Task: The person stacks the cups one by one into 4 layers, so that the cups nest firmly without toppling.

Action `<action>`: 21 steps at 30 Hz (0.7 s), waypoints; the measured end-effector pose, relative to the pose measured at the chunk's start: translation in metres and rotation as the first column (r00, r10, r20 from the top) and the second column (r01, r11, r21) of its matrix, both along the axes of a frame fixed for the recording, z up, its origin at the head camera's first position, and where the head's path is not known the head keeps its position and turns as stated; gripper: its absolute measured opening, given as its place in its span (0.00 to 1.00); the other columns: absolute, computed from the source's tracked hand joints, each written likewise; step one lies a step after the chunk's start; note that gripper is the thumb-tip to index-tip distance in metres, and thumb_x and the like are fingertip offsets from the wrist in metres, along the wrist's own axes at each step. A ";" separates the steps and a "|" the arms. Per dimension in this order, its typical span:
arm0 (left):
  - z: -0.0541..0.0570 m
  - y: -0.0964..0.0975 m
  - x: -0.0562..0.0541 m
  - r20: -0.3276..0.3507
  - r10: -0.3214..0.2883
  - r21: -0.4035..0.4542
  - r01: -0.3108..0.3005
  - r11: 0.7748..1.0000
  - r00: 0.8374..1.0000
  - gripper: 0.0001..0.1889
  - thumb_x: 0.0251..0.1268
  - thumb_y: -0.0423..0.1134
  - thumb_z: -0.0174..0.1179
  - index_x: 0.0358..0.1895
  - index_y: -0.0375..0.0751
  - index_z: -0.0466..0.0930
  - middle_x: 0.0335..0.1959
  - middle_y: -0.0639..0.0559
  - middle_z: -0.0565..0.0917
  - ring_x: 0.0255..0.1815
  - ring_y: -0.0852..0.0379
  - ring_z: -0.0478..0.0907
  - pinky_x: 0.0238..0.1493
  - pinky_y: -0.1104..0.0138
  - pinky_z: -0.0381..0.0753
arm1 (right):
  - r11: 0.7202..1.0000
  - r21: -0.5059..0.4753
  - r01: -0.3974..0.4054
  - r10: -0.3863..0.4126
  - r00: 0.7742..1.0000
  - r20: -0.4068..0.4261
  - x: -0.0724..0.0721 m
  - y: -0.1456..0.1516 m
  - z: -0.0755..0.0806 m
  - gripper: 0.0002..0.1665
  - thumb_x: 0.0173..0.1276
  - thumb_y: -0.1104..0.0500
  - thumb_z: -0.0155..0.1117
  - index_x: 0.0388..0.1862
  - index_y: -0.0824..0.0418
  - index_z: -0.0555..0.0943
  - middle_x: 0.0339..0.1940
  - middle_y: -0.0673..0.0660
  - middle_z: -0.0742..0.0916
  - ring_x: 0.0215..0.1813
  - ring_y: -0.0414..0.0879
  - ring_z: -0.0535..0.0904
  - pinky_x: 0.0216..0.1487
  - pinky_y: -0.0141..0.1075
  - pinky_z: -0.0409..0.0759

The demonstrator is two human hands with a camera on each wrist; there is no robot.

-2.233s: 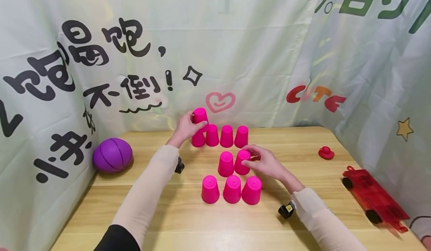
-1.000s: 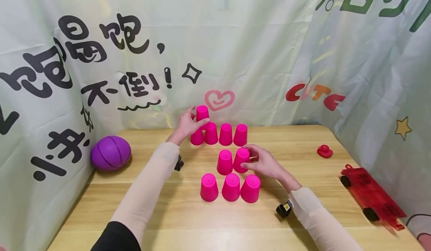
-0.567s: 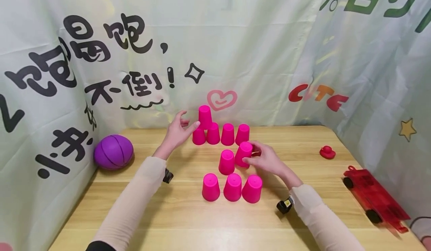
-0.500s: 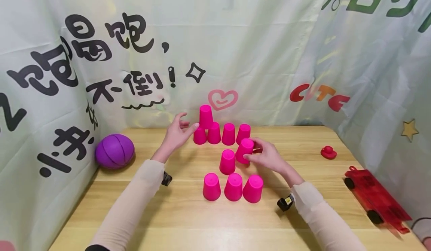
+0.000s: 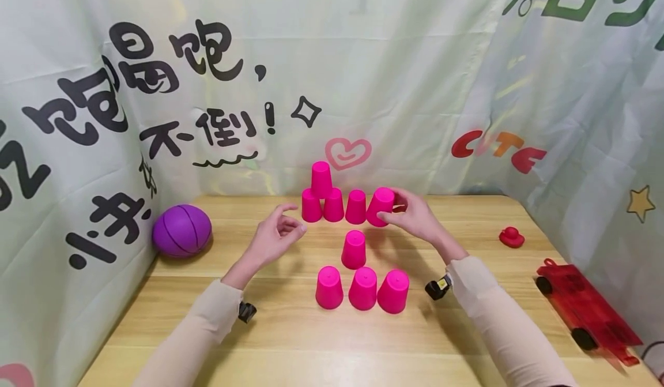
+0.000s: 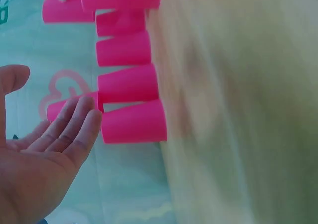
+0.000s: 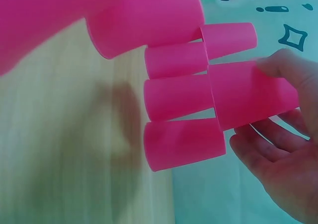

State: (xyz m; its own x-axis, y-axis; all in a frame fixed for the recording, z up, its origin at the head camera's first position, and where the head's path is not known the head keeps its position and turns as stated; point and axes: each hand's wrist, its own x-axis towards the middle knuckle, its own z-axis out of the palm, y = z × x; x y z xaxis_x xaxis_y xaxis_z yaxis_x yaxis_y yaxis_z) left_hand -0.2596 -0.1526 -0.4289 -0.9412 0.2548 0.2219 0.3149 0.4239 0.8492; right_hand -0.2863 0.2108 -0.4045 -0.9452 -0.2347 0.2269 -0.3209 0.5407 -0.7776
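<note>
**Q.** What does the right hand (image 5: 415, 218) hold?

**A.** Its thumb and fingers grip a pink cup (image 5: 380, 199), mouth down, just right of centre in the head view. In the right-wrist view the cup is raised, its rim about level with the tops of the back row (image 5: 355, 208). Whether the two touch cannot be told.

**Q.** And the left hand (image 5: 272, 240)?

**A.** It lies left of centre in the head view, its fingers loosely bent, thumb apart from them, holding nothing. The left-wrist view shows the palm and spread fingers at the left of the frame.

**Q.** How are the other cups arranged?

**A.** All stand mouth down. The back row numbers four in the left-wrist view; in the head view the gripped cup covers its right end. An upper cup (image 5: 321, 178) straddles the two leftmost. A single cup (image 5: 354, 250) stands at mid-frame, and a front row (image 5: 362, 289) of three lies below it.

**Q.** What else occupies the worktop (image 5: 259, 346)?

**A.** A purple ball (image 5: 182, 231) at left, a small red toy (image 5: 512, 237) at right, and a red toy vehicle (image 5: 588, 309) at lower right.
</note>
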 end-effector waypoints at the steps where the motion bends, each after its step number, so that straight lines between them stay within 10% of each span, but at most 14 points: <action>1: -0.002 0.000 0.003 -0.002 -0.018 -0.001 0.018 1.000 1.000 0.29 0.70 0.43 0.70 0.70 0.42 0.73 0.46 0.43 0.91 0.43 0.52 0.89 0.54 0.60 0.88 | 1.000 -0.001 0.001 -0.001 1.000 0.004 -0.002 0.000 0.001 0.37 0.65 0.55 0.79 0.71 0.59 0.77 0.56 0.61 0.88 0.53 0.57 0.86 0.50 0.36 0.88; 21: -0.024 0.014 0.053 0.089 -0.324 -0.061 0.330 0.942 0.942 0.28 0.72 0.47 0.68 0.70 0.43 0.75 0.58 0.38 0.87 0.57 0.48 0.87 0.62 0.59 0.87 | 0.999 -0.009 0.041 -0.041 0.999 -0.014 -0.039 -0.006 0.012 0.34 0.68 0.54 0.75 0.71 0.60 0.78 0.55 0.63 0.88 0.54 0.59 0.85 0.50 0.40 0.85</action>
State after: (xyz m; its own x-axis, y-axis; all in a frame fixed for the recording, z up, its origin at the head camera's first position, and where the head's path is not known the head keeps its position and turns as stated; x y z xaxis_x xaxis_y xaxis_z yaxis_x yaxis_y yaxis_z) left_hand -0.2066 -0.1382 -0.4534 -0.8167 0.5642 0.1211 0.3818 0.3709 0.8466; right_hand -0.3249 0.2044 -0.3929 -0.9507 -0.1936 0.2423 -0.3096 0.5467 -0.7780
